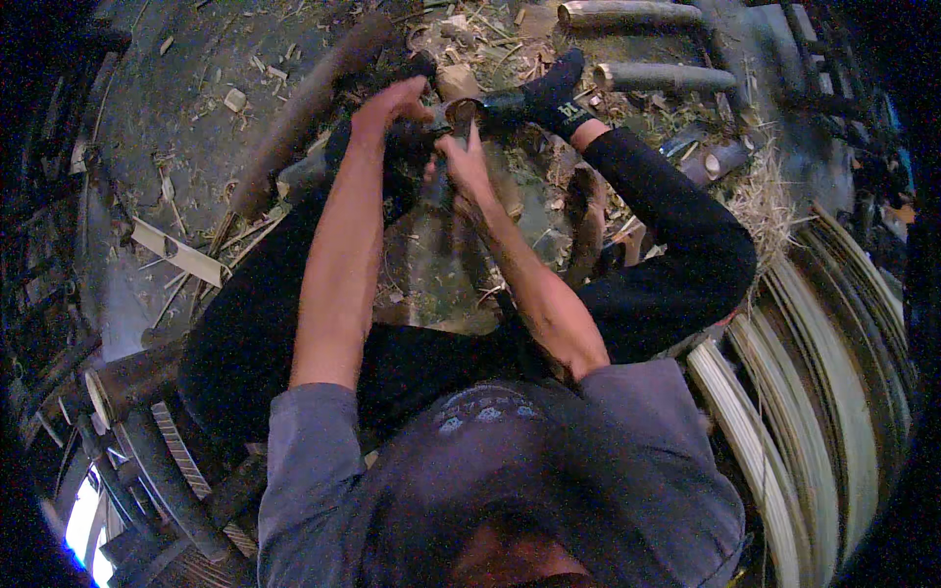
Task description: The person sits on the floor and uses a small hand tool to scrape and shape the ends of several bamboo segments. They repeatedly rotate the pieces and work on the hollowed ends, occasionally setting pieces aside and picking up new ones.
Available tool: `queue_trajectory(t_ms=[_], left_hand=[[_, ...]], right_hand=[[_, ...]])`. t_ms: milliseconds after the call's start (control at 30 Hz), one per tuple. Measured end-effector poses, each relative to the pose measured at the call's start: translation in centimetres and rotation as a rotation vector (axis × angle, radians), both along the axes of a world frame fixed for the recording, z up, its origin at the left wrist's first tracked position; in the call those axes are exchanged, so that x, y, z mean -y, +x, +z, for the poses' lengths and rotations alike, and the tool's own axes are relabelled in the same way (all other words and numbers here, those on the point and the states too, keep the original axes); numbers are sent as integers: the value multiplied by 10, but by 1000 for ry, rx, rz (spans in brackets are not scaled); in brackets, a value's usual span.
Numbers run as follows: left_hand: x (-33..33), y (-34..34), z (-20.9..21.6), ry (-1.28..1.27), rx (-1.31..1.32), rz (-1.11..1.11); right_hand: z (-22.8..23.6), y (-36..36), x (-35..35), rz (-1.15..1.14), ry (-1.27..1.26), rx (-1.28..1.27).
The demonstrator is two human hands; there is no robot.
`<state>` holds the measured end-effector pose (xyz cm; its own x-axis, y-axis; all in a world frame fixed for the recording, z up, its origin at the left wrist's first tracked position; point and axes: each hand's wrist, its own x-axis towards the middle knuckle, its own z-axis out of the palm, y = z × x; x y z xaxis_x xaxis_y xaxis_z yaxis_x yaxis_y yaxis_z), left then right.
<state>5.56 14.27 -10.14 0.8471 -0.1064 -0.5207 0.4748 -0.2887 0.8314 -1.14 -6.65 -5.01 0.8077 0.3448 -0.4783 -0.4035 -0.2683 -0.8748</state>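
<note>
My left hand (pixel 394 104) is closed, its fingers curled beside a dark object whose kind I cannot make out. Just right of it and a little nearer, my right hand (pixel 463 165) is closed too, thumb stretched forward along a narrow greyish piece (pixel 464 122). That piece meets a curved, dull-shining part at its far end; shadow and blur hide what it is. Beyond the hands sits a pale block of wood (pixel 457 80). My feet are drawn in on both sides, the right one in a dark sock (pixel 555 93).
Wood chips and shavings litter the ground. Cut round poles (pixel 667 77) lie at the far right, and a thick log (pixel 312 108) slants at the far left. A split pale strip (pixel 178 253) lies left of my knee. Long bent strips (pixel 828 392) are stacked at my right.
</note>
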Motion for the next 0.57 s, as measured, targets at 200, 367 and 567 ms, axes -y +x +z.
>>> queue_trajectory(t_ms=[200,367,567], left_hand=[[98,-60,16,1030,265,-127],[97,-56,33,1016,232,-135],[73,-44,-2,956,174,-290]], right_hand=[[34,-51,91,319,-429,946],[32,-96,100,660,-600,376],[-2,-111,109,732,-826,647]])
